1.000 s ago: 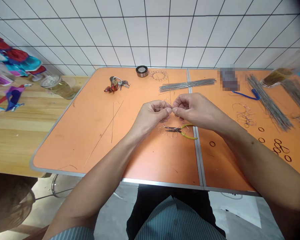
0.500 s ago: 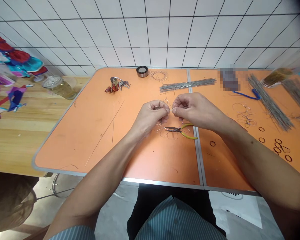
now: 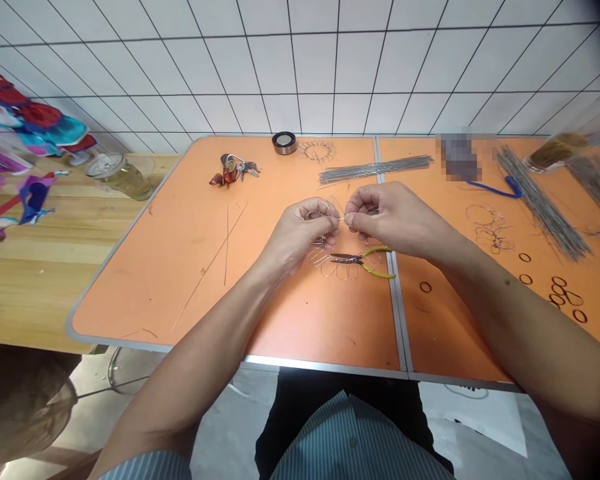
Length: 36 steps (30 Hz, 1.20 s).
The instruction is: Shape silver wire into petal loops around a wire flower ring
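Thin looped wire (image 3: 327,204) runs between my two hands over the middle of the orange table. My left hand (image 3: 307,230) is closed in a pinch on it, with fine loops showing around the fingers. Fingertip to fingertip with it, a small gap apart, my right hand (image 3: 380,213) pinches the wire too; its curled fingers hide part of it. Just below the hands lie pliers (image 3: 363,260) with yellow handles, their jaws pointing left. More bent wire loops (image 3: 347,272) rest under and around the pliers.
Bundles of straight wires (image 3: 375,170) lie behind my hands and at the right (image 3: 543,203). A roll of tape (image 3: 284,143), keys (image 3: 241,170) and a wire ring (image 3: 317,151) sit at the back. Dark rings (image 3: 557,293) are scattered right. A lidded jar (image 3: 120,177) stands left.
Both hands stay in nearly the same place, still pinching the wire. The wire loops at my left fingers have shifted slightly.
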{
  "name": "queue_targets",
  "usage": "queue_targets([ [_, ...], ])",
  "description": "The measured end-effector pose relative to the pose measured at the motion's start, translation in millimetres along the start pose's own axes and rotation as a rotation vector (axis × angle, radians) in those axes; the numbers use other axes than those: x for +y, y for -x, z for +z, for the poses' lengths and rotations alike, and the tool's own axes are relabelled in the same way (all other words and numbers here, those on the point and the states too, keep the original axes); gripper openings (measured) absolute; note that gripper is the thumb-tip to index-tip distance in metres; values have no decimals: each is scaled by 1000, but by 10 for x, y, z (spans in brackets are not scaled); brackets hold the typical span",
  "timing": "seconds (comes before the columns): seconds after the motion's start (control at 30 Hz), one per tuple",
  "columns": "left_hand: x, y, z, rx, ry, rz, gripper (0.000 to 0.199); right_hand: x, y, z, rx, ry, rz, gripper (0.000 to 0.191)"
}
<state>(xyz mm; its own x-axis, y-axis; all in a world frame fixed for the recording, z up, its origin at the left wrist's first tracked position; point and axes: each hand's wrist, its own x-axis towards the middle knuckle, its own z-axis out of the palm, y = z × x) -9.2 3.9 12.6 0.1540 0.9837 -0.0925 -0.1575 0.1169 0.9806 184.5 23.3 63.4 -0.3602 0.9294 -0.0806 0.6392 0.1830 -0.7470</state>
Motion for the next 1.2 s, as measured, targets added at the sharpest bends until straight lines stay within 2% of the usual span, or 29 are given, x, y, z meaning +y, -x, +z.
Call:
queue_targets([
  [0.23, -61, -2, 1, -4, -57, 82, 7, -9, 19, 20, 11, 40, -47, 8],
  [0.47, -65, -1, 8, 5, 4, 41, 7, 4, -2, 35, 0, 11, -58, 11],
  [0.6, -36, 9, 2, 11, 3, 18, 12, 31, -22, 37, 26, -7, -65, 11],
  [0.83, -32, 9, -11, -3, 11, 64, 27, 33, -14, 42, 32, -124, -39, 6],
  [1.2, -25, 6, 4, 10, 25, 60, 18, -25, -7, 50, 66, -86, -73, 13],
])
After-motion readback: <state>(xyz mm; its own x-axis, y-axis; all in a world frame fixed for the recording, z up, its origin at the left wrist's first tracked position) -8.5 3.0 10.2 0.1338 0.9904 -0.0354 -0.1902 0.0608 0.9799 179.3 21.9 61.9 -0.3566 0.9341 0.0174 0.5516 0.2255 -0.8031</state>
